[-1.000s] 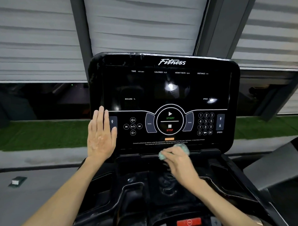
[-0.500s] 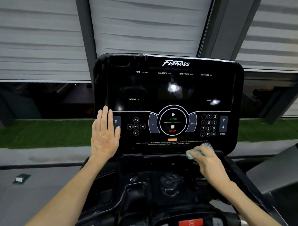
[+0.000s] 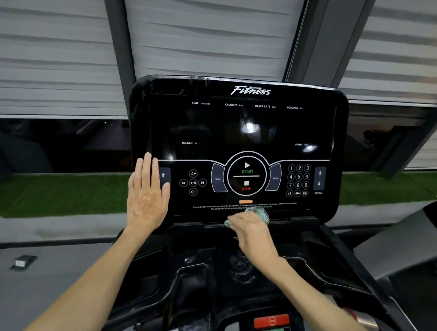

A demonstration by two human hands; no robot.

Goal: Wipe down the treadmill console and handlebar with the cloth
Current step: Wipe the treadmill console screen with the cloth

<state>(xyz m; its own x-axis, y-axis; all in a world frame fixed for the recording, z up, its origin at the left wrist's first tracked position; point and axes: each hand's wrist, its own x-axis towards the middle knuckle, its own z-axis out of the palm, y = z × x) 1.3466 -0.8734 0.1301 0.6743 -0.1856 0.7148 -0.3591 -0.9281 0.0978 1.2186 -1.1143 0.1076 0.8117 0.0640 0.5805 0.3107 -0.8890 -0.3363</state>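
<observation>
One crumpled pale-green cloth (image 3: 260, 213), seemingly mesh-textured, bunched in right hand (image 3: 252, 236)

Bare left hand (image 3: 146, 192), right hand (image 3: 252, 232), forearms (image 3: 92, 281)

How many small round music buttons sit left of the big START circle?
5, in a cross: volume-up button on top, skip-back button left, play/pause button centre, skip-forward button right, volume-down button below. The left hand covers none of them.

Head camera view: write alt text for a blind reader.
A person's right hand holds a bunched green cloth against the bottom edge of a black treadmill console, below the STOP button. The left hand rests flat on the console's left edge.
</observation>
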